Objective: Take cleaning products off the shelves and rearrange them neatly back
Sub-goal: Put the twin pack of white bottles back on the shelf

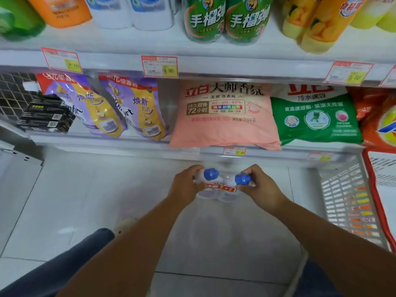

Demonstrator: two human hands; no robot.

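A twin pack of white bottles with blue caps [220, 185], banded by a red strip, is held upright over the pale floor below the lower shelf. My left hand [185, 185] grips the left bottle's neck and my right hand [261, 187] grips the right bottle's neck. Both bottle bodies are mostly hidden under my hands. On the lower shelf lie a pink detergent bag [225, 118], a green one [315, 121] and two purple softener pouches [111, 108]. The upper shelf carries two green bottles [225, 20], white bottles [141, 13] and yellow bottles [317, 24].
The lower shelf's edge [128, 142] runs just above my hands. A white wire basket [351, 200] and a red-rimmed one [379, 189] stand at the right. Black boxes [46, 116] sit at the shelf's left end. An orange bag [379, 116] lies far right.
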